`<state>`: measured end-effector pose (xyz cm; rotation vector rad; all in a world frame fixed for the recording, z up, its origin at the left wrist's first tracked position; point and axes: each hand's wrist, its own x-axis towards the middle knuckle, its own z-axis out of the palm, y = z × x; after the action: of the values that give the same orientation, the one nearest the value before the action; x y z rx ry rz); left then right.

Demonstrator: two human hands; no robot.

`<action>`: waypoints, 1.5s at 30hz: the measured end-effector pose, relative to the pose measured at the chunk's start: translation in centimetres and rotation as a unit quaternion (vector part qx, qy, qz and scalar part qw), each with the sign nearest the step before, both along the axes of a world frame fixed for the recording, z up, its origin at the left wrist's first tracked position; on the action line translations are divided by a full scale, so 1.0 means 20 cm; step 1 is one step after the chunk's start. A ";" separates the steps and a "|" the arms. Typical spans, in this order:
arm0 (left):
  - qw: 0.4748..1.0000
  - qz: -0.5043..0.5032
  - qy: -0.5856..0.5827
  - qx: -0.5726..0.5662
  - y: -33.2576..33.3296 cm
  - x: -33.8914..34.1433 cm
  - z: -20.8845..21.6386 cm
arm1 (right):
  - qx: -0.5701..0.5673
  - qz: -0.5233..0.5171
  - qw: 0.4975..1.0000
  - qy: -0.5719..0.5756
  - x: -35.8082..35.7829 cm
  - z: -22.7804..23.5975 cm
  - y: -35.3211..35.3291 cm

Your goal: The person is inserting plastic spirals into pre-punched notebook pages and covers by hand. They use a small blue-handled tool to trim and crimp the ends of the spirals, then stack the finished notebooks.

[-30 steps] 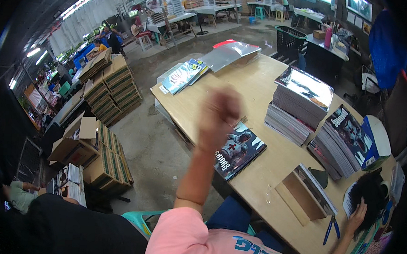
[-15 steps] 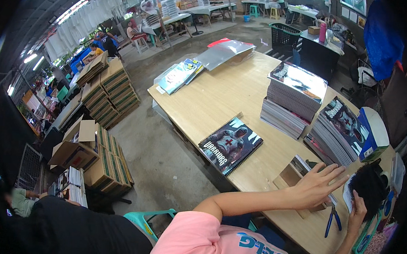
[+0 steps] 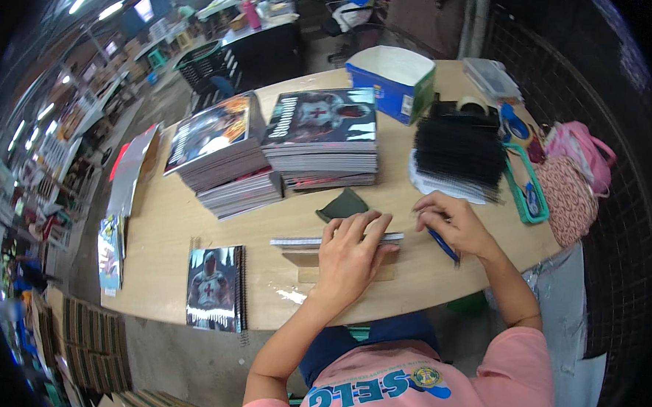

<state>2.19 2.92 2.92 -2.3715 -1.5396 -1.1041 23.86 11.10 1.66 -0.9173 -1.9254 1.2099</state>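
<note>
My left hand [image 3: 349, 260] is draped over an unbound notebook [image 3: 294, 242] standing on edge in a small wooden stand [image 3: 308, 261]. Its fingers reach over the far side and the thumb stays on the near side. Just right of the stand, my right hand [image 3: 454, 221] has curled fingers; whatever they pinch is too small and blurred to name. Blue-handled pliers [image 3: 443, 246] show partly beneath that hand; I cannot tell whether it touches them. Beyond it lies a pile of black binding coils [image 3: 460, 155] on white sheets. A spiral-bound notebook [image 3: 215, 286] lies to the left.
Two tall stacks of notebooks [image 3: 321, 159] stand behind the stand, near a dark curved piece [image 3: 343, 204]. A blue box [image 3: 391, 85], a green tray [image 3: 526, 184] and a pink bag [image 3: 579, 154] line the far and right side. Plastic-covered sheets [image 3: 132, 171] lie at the left edge.
The view has swung to the right. My right hand has moved from beside the black coils toward the stand and pliers. My left hand has come down onto the notebook in the stand.
</note>
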 end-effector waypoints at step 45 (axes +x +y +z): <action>0.995 -0.087 -0.048 -0.018 -0.01 0.17 -0.21 | 0.157 0.166 0.885 -0.406 -0.43 -0.32 0.37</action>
<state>5.52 2.70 -1.31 -2.5520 -1.4141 -1.2525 15.31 18.50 -4.82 -1.0334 -2.9404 0.6623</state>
